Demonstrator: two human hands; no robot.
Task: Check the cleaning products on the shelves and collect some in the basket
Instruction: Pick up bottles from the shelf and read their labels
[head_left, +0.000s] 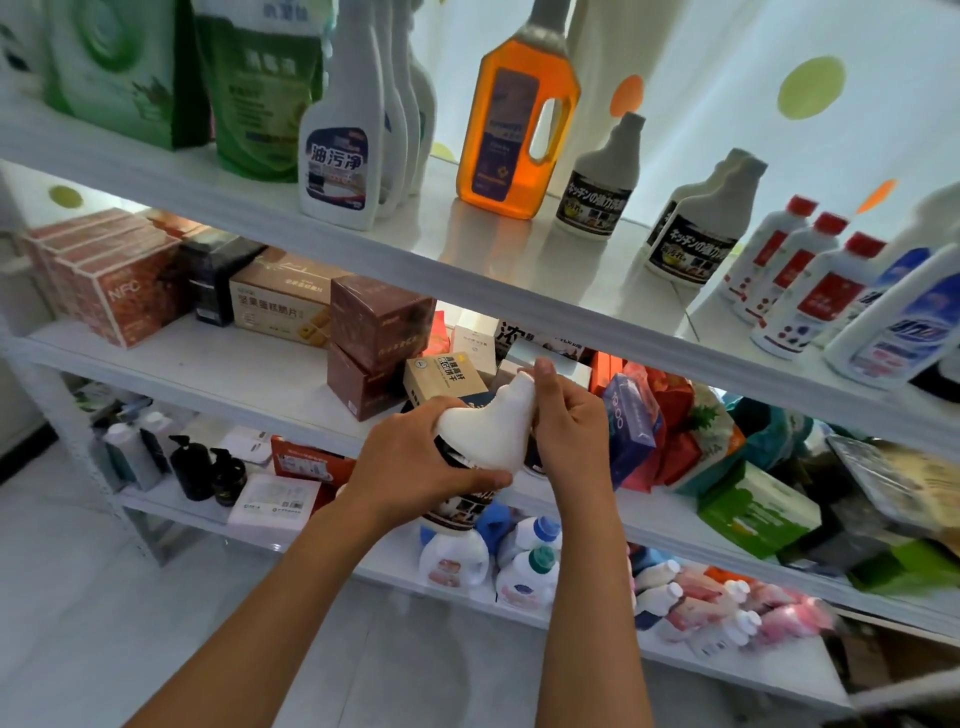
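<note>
Both hands, left hand (415, 457), right hand (566, 426), gripping white bottle (491, 426), apparently tilted

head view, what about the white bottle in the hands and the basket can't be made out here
- Head view: the white bottle has its label mostly covered by the left hand; the text cannot be read.
- Head view: its cap end is wrapped by the right hand, so the closure is hidden.
- Head view: no basket shows inside the frame.
- Head view: the pink bottles on the lowest shelf are blurred, labels illegible.
</note>
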